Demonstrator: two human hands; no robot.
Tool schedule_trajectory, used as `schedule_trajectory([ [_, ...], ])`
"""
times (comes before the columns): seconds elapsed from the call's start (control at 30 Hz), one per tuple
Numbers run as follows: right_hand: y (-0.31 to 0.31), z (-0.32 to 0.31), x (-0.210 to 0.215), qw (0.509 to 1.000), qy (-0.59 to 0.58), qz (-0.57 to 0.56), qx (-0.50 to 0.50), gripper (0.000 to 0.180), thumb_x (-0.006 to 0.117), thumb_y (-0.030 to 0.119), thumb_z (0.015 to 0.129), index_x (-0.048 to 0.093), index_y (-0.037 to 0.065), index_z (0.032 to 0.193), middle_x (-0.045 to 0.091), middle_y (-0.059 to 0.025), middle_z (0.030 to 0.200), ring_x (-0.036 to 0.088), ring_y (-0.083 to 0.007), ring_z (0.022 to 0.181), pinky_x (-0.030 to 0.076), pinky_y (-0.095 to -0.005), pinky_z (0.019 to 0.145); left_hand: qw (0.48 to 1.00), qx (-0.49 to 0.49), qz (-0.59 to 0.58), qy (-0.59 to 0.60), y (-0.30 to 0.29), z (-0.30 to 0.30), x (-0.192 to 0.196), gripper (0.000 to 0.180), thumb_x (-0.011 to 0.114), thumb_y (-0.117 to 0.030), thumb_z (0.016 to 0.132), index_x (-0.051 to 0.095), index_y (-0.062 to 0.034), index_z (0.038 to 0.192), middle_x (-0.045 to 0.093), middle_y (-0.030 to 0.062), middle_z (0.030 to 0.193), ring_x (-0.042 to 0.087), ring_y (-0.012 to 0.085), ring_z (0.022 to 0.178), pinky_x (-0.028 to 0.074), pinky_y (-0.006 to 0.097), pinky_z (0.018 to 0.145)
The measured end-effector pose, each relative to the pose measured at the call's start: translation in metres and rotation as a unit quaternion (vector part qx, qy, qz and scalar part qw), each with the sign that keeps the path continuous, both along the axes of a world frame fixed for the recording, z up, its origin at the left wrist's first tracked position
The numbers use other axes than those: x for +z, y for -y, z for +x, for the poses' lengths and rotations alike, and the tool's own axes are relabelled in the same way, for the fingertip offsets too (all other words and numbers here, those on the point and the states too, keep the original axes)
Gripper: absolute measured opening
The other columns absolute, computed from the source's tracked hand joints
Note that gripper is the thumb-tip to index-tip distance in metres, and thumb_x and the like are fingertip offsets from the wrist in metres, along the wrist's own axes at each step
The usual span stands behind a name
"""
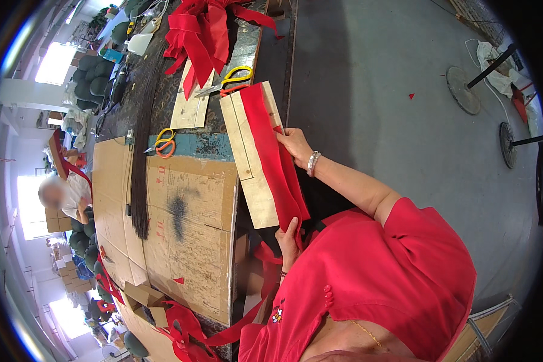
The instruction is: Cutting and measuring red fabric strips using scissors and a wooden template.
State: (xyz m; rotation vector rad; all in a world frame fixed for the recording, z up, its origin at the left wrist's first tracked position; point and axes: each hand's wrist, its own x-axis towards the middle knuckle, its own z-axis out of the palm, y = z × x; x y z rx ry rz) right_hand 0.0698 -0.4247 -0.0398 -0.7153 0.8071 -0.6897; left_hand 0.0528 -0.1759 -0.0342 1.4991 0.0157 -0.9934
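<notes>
My left hand (pixel 288 240) is closed on the near end of a long red fabric strip (pixel 265 136), its thumb on top. The strip lies lengthwise along a pale wooden board (pixel 241 136) marked with dark lines; its near end hangs in loose layers past the board. Farther up, my right hand (pixel 295 146), with a silver bracelet at the wrist, pinches the strip's right edge at the board's side. A small red point of cloth shows at those fingertips. Just beyond the board's far end lie yellow-and-orange-handled scissors (pixel 236 75), touching neither hand.
A cardboard-covered table (pixel 187 235) stands at left, with a second pair of scissors (pixel 165 143) and a dark bundle of long strands (pixel 140 181). Red fabric strips (pixel 199 33) heap at the far end, others (pixel 184 329) near an open carton (pixel 143 294). Another person (pixel 75 187) works beyond the table.
</notes>
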Motion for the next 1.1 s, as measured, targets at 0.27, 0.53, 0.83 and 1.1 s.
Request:
schedule_trajectory([
  [0.27,0.009,-0.008,0.000,0.997,0.057,0.030,0.044,0.025,0.069,0.016,0.083,0.066,-0.006,0.094,0.069,-0.0113,0.084,0.065,-0.0129,0.070,0.052,-0.0257,0.065,1.000,0.010,0.013,-0.017,0.002,-0.003,0.000,0.019,0.071,-0.022,0.081,0.060,-0.0078,0.076,0.058,0.0038,0.056,0.050,0.0108,0.042,0.034,0.023,0.040],
  [0.53,0.016,-0.003,-0.004,0.998,0.034,-0.006,0.049,0.022,0.068,0.013,0.083,0.065,-0.006,0.094,0.068,-0.0113,0.084,0.065,-0.0134,0.068,0.053,-0.0260,0.061,0.994,-0.038,0.033,-0.098,-0.003,0.004,-0.002,0.018,0.072,-0.016,0.081,0.062,-0.0029,0.086,0.061,0.0019,0.072,0.055,0.0110,0.053,0.042,0.024,0.048],
  [0.83,0.007,0.012,-0.007,0.998,0.049,-0.018,-0.029,0.017,0.070,0.012,0.081,0.066,-0.004,0.078,0.066,-0.0071,0.071,0.059,-0.0099,0.056,0.048,-0.0249,0.052,0.996,-0.078,0.011,-0.039,0.001,-0.004,0.014,0.022,0.073,-0.021,0.081,0.063,-0.0027,0.087,0.061,0.0018,0.070,0.052,0.0093,0.052,0.039,0.023,0.048],
  [1.1,0.002,0.026,-0.009,0.998,0.048,-0.011,-0.038,0.016,0.071,0.012,0.080,0.067,-0.003,0.074,0.064,-0.0044,0.067,0.056,-0.0083,0.055,0.045,-0.0237,0.050,0.989,-0.138,0.046,-0.020,0.001,-0.004,0.032,0.023,0.071,-0.022,0.083,0.066,-0.0011,0.090,0.063,0.0025,0.073,0.052,0.0092,0.054,0.041,0.024,0.049],
])
